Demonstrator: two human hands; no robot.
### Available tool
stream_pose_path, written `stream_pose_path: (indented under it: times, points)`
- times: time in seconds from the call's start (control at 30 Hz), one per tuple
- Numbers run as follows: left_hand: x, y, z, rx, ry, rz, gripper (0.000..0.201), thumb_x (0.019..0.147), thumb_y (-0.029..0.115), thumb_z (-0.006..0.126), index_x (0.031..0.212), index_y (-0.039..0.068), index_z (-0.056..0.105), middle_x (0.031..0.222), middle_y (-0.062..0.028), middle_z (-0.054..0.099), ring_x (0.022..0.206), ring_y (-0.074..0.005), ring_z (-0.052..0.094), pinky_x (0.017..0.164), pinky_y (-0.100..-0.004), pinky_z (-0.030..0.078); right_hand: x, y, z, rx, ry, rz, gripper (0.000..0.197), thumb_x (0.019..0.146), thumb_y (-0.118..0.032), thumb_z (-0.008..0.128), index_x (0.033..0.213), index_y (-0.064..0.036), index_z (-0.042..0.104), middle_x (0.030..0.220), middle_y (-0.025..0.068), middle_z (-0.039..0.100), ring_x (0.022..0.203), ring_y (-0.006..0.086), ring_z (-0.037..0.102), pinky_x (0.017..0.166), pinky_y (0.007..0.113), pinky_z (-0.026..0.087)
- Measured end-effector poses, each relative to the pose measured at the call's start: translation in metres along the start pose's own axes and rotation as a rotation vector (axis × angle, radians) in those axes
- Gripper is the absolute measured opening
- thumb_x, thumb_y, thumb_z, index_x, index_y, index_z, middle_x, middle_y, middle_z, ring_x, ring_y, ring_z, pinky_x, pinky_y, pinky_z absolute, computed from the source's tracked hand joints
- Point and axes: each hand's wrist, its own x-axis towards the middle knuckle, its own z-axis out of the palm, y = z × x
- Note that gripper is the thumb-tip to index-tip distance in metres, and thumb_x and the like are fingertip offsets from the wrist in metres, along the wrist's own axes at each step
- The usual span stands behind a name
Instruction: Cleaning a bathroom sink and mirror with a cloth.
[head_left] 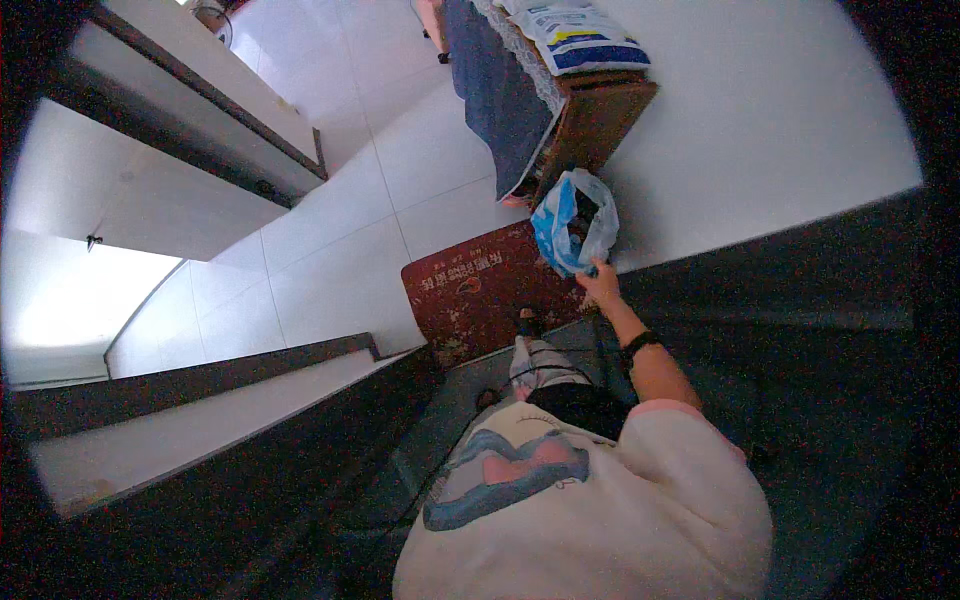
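My right hand (600, 286) reaches forward, its fingers closed on the near rim of a thin plastic bag (556, 232). The bag is white and light blue, with its mouth open and something dark inside that I cannot make out. It is just in front of the brown end of a piece of furniture (603, 120), above the far right part of a dark red doormat (470, 290). A dark band circles my right wrist. My left hand is out of view.
A blue-grey cloth (480, 95) with a lace edge drapes the furniture, and a white and blue package (580, 38) lies on top. A white door (130, 185) stands at the left beyond a dark-edged doorway. Another person's leg (432, 25) shows at the top.
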Motion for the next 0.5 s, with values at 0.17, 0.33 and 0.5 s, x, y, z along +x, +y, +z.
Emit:
stream_pose_path:
  times: [0.17, 0.33, 0.5]
  points:
    - [-0.016, 0.057, 0.007, -0.038, 0.025, 0.121, 0.04, 0.085, 0.033, 0.041, 0.11, 0.003, 0.046, 0.112, -0.0132, 0.048, 0.096, -0.0241, 0.051, 0.078, -0.0351, 0.043, 0.043, 0.014, 0.002, 0.188, 0.208, 0.236, 0.099, 0.06, -0.042, 0.073, 0.132, -0.0052, 0.017, 0.133, 0.0191, 0.027, 0.119, 0.0348, 0.03, 0.093, 0.045, 0.035]
    - [-0.081, 0.154, 0.047, -0.29, -0.29, 0.116, 0.04, 0.084, 0.033, 0.041, 0.109, 0.002, 0.046, 0.111, -0.0133, 0.048, 0.095, -0.0236, 0.052, 0.076, -0.0346, 0.043, 0.09, 0.062, 0.045, 0.263, 0.362, 0.378, 0.087, 0.062, -0.035, 0.07, 0.127, -0.0038, 0.021, 0.126, 0.0192, 0.033, 0.114, 0.0333, 0.036, 0.092, 0.042, 0.036]
    - [-0.211, 0.216, 0.141, -0.515, -1.456, -0.276, 0.039, 0.082, 0.028, 0.047, 0.111, 0.001, 0.045, 0.111, -0.0116, 0.049, 0.097, -0.0212, 0.051, 0.076, -0.0317, 0.042, 0.117, 0.119, 0.069, 0.078, 0.262, 0.304, 0.063, 0.066, -0.027, 0.063, 0.119, -0.005, 0.037, 0.117, 0.0183, 0.044, 0.107, 0.0311, 0.043, 0.09, 0.039, 0.037]
